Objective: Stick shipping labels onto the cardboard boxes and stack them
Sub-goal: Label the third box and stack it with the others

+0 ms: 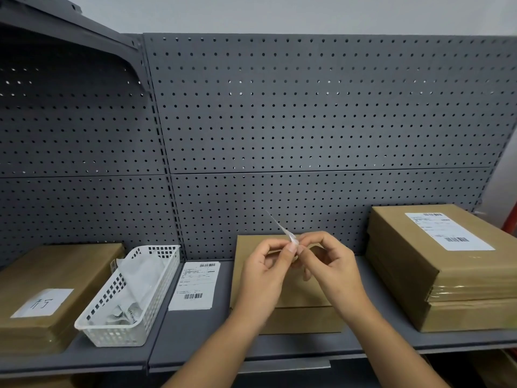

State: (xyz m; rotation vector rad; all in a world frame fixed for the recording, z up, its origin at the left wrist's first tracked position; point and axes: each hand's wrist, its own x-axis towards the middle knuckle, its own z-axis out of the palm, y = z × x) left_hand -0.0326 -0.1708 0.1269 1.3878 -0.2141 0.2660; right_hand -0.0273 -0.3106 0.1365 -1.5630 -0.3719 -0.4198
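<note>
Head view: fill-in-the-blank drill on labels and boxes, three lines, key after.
1. The label is pinched by ____ of the two hands, left hand and right hand.
2. The spare label sheet lies on the shelf to the ____ of the middle box.
3. The labelled stack stands at the shelf's ____ end.
Missing: both; left; right.

A person's two bare hands and forearms are in view: the left hand (265, 267) and the right hand (328, 264). Both arms are uncovered from the fingertips to where the forearms leave the bottom edge. The fingers are slim. The nails that show are short, trimmed and plain.
</note>
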